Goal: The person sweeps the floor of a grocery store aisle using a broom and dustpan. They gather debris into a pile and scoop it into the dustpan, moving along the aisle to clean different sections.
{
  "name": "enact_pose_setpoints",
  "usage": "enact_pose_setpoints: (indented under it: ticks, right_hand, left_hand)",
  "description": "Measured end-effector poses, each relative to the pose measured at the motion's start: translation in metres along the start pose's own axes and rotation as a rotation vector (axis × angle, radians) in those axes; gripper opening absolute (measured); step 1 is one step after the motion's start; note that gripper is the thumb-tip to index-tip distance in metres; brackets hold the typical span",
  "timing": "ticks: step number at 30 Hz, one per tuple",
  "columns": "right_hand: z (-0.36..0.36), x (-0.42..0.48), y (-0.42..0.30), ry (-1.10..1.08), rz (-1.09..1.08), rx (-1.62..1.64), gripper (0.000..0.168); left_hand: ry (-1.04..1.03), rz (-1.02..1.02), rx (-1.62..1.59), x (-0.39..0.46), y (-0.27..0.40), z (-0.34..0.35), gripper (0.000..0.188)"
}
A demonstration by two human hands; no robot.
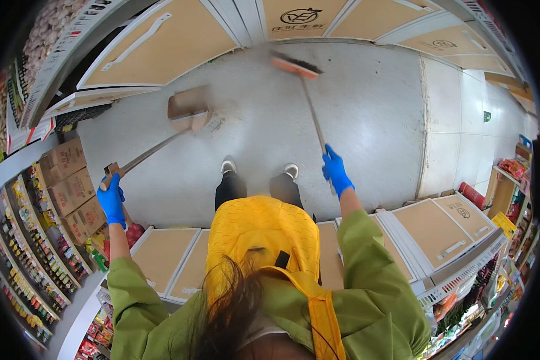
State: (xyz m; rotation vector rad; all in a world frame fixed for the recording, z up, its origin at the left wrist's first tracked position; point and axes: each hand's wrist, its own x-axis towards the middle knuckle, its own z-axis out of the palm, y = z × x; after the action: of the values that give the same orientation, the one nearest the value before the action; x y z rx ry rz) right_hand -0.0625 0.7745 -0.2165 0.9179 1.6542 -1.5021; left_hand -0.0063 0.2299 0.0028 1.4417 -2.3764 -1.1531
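My left hand, in a blue glove, grips the top end of the handle of a long-handled dustpan. The brown pan rests on the grey floor ahead and to the left, with some dirt beside it. In my right hand, also gloved in blue, is the stick of a broom. Its orange head with dark bristles is blurred and lies far ahead, close to the cabinets and apart from the dustpan.
Tan-panelled cabinets curve along the far side, and more cabinets stand close behind me. Cardboard boxes and shelves of packaged goods are at the left. A red cylinder and a wooden shelf stand at the right.
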Motion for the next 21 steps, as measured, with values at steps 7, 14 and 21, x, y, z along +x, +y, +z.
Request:
enact_pose_setpoints:
  ticks: [7, 14, 21]
  right_hand:
    - [0.148, 0.054, 0.191, 0.080, -0.283, 0.072, 0.037]
    - [0.159, -0.117, 0.129, 0.063, 0.044, 0.281, 0.041]
    - [0.230, -0.020, 0.148, 0.314, 0.101, 0.623, 0.045]
  left_hand:
    - [-0.066, 0.047, 0.050, 0.056, 0.012, -0.012, 0.028]
    - [-0.229, 0.120, 0.087, 0.155, -0.009, -0.094, 0.024]
    - [-0.387, 0.222, 0.126, 0.230, -0.033, -0.160, 0.029]
